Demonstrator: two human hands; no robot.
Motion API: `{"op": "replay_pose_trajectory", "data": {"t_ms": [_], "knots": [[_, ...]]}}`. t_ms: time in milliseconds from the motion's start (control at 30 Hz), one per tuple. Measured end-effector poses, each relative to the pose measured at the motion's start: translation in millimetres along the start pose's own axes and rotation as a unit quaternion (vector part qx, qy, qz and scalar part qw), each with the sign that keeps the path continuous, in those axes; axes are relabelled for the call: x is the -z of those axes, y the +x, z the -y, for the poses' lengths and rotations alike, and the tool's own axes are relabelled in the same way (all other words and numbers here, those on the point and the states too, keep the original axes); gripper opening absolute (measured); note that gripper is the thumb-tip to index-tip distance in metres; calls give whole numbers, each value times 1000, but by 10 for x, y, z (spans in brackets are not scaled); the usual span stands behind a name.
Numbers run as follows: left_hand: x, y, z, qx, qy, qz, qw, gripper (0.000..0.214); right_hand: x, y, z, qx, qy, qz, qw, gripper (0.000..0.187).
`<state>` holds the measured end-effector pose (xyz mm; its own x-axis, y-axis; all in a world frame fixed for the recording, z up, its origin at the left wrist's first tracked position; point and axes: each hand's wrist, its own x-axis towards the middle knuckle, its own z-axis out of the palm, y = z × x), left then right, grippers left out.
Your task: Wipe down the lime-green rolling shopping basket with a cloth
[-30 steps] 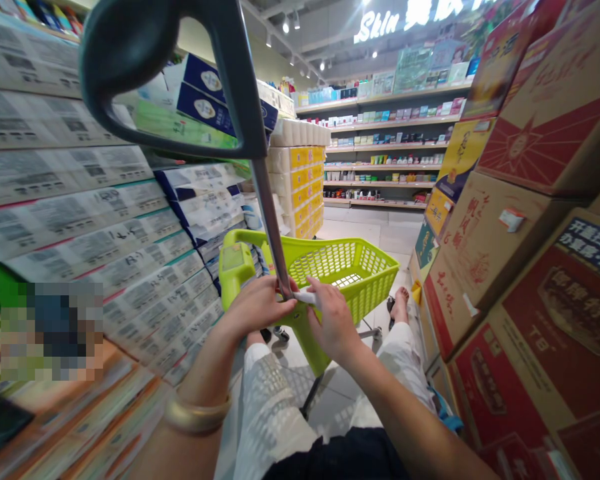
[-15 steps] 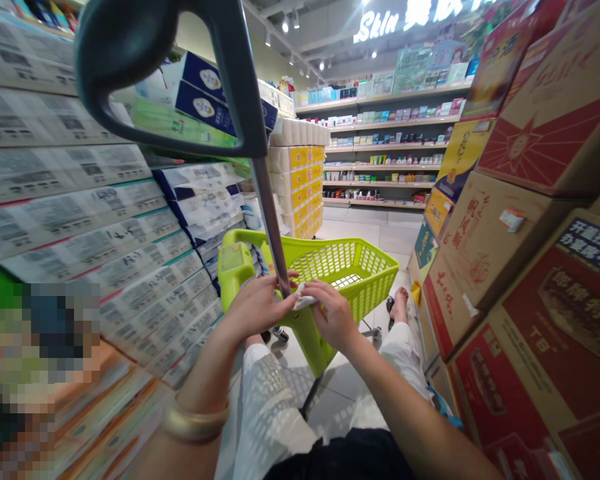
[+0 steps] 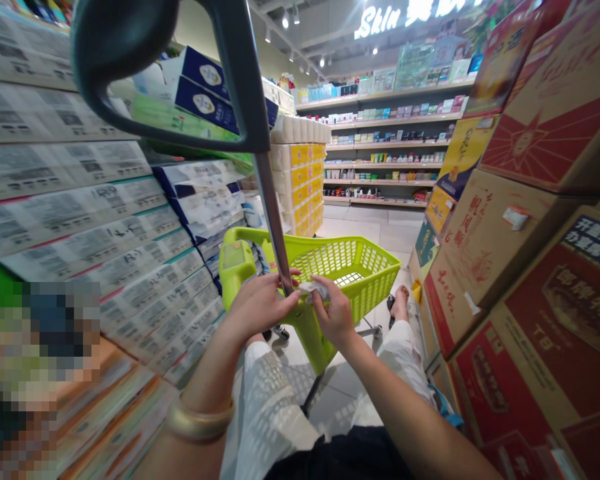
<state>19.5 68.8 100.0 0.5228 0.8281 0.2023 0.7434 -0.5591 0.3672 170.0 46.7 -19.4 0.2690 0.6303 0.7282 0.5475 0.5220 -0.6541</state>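
A lime-green shopping basket trolley stands between my knees, its long metal pole rising toward me. At the top of the pole sits a dark grey loop handle, close to the camera. My left hand is closed round the foot of the pole, with some fingertips showing on its far side. Pinched in the fingers of my right hand is a crumpled white tissue, against the basket's rim just right of the pole. Holes pattern the basket's walls.
Stacked cartons rise close on my right. White printed packs are piled on my left, with tissue packs farther ahead. Shelves of small goods line the back. Pale floor tiles run between.
My right hand and the tissue have shifted slightly right along the basket's rim, away from the pole. The left hand keeps its place on the pole.
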Motion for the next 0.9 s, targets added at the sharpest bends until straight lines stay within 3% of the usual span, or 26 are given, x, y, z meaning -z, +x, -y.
{"op": "replay_pose_trajectory", "data": {"t_ms": [200, 333, 500, 633, 800, 900], "knots": [[-7, 5, 2, 3, 9, -5, 1000, 31, -29, -21, 60, 43, -10, 4, 999, 21], [-11, 2, 1, 3, 17, -9, 1000, 30, -33, 8, 105, 31, -14, 22, 999, 27], [-18, -1, 9, 5, 24, -10, 1000, 29, -45, 94, 115, 22, 6, 28, 999, 16], [-16, 8, 11, -6, 26, -6, 1000, 26, -88, 73, 139, 34, -7, 52, 998, 27], [2, 3, 5, 7, 43, -8, 999, 24, -20, -14, -3, 73, -33, 112, 990, 26], [-2, -4, -3, 14, 37, -13, 999, 28, 52, -22, -161, 30, -51, 72, 996, 23]]}}
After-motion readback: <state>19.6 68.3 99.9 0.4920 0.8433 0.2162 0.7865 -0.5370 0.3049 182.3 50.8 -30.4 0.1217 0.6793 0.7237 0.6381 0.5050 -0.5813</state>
